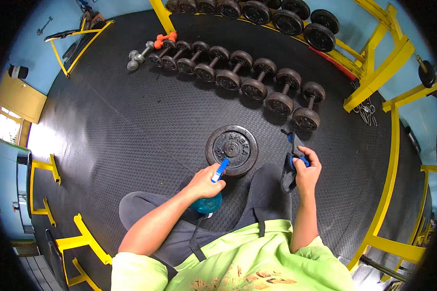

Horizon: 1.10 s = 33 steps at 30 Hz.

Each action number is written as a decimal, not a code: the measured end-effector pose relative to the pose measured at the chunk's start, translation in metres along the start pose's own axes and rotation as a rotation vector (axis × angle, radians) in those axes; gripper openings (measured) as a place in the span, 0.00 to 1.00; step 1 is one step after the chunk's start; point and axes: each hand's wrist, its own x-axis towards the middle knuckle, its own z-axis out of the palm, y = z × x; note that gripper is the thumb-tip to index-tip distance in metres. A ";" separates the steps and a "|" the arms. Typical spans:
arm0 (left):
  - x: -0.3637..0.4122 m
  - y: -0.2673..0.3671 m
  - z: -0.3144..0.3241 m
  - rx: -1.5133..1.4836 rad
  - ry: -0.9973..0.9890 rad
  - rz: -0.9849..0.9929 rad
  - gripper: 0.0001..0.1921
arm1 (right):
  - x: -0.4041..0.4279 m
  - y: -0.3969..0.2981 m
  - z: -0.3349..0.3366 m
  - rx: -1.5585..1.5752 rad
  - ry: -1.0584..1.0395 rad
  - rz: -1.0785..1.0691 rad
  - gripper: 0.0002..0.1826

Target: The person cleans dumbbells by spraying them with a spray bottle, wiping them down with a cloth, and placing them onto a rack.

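My left hand point(205, 183) grips a spray bottle by its neck. The bottle has a blue trigger head point(220, 170) and a teal body point(207, 204), partly hidden under the hand. In my right hand point(307, 169) is a crumpled dark grey cloth item with blue parts point(288, 174), perhaps a glove; its full shape cannot be made out. A round black iron weight plate point(236, 162) with raised lettering lies face up on the floor in front of my crossed legs, just beyond the spray head.
A row of black dumbbells point(228, 79) stands on the black rubber floor point(123, 138) ahead. Small grey point(140, 56) and orange dumbbells point(166, 38) end it at left. Behind is a yellow rack point(340, 60) with more dumbbells point(287, 22). Yellow frames point(389, 182) flank the right side.
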 end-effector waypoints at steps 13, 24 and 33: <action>-0.001 0.000 -0.022 0.158 0.005 0.159 0.25 | -0.017 0.004 0.136 -0.181 -0.203 -0.410 0.26; 0.004 0.021 -0.076 0.137 0.146 0.213 0.22 | -0.013 0.075 0.107 -0.705 -0.382 -0.677 0.18; 0.017 0.011 -0.071 0.044 0.069 0.156 0.25 | -0.037 0.031 0.127 -0.625 -0.789 -0.767 0.20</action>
